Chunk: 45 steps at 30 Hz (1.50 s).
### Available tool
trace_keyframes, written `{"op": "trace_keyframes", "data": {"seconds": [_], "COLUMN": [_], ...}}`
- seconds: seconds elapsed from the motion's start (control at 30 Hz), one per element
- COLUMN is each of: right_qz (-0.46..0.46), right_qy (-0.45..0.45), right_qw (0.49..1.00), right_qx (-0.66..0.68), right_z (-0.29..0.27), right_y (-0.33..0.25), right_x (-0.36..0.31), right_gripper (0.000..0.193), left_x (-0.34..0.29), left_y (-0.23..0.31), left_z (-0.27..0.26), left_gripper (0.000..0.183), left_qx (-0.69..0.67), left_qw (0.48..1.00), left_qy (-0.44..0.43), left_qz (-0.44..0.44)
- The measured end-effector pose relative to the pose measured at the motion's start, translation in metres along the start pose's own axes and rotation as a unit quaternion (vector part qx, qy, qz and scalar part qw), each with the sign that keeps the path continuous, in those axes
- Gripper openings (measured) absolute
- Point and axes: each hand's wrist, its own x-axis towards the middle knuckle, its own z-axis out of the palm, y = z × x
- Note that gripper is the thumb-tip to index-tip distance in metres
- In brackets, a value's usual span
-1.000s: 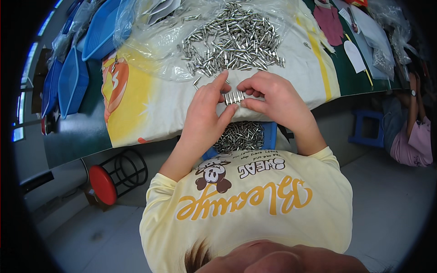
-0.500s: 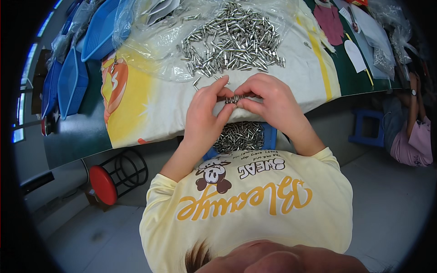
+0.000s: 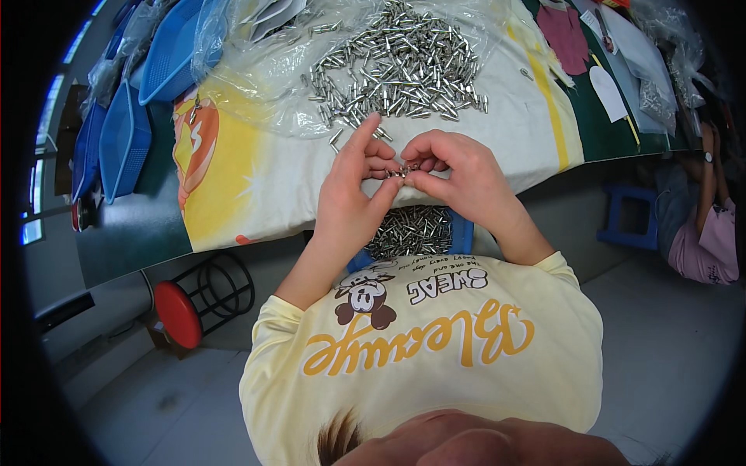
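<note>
Between my fingertips, above the cloth's near edge, several small metal pins (image 3: 401, 172) are pinched. My left hand (image 3: 349, 185) grips them from one side, its index finger stretched out toward the pile. From the other side my right hand (image 3: 457, 169) closes thumb and fingers on the same pins. Just beyond my hands lies a big heap of shiny metal pins (image 3: 404, 66), with a few stray ones near my left fingertips. Below, in front of my body, a blue basket (image 3: 464, 233) holds many more metal pins (image 3: 412, 233).
A yellow and white cloth (image 3: 295, 182) covers the green table (image 3: 124, 237). Clear plastic bags (image 3: 256, 97) lie left of the heap. Blue baskets (image 3: 124, 144) stand at the far left. A red stool (image 3: 179, 314) is at lower left. Right, a person (image 3: 703, 233) sits near a blue stool (image 3: 628, 217).
My left index finger has stretched outward away from the pins. The pins have shifted from a neat row to a looser cluster between my fingertips. My right fingers have curled more.
</note>
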Motion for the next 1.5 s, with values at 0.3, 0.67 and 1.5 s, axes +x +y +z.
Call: {"op": "trace_keyframes", "data": {"seconds": [0.3, 0.67, 1.5], "right_qz": [0.004, -0.046, -0.11], "right_qy": [-0.011, -0.013, 0.002], "right_qw": [1.0, 0.999, 0.991], "right_qx": [0.028, -0.01, -0.07], "right_z": [0.0, 0.0, 0.001], "right_y": [0.005, 0.01, 0.013], "right_x": [-0.002, -0.003, -0.002], "right_gripper": [0.028, 0.031, 0.016], "left_x": [0.005, -0.003, -0.017], "left_y": [0.004, -0.004, -0.017], "left_z": [-0.002, 0.0, 0.016], "left_gripper": [0.083, 0.081, 0.078], "left_qx": [-0.041, 0.001, 0.092], "left_qw": [0.998, 0.999, 0.975], "left_qy": [-0.032, -0.022, 0.079], "left_qz": [-0.024, 0.025, 0.188]}}
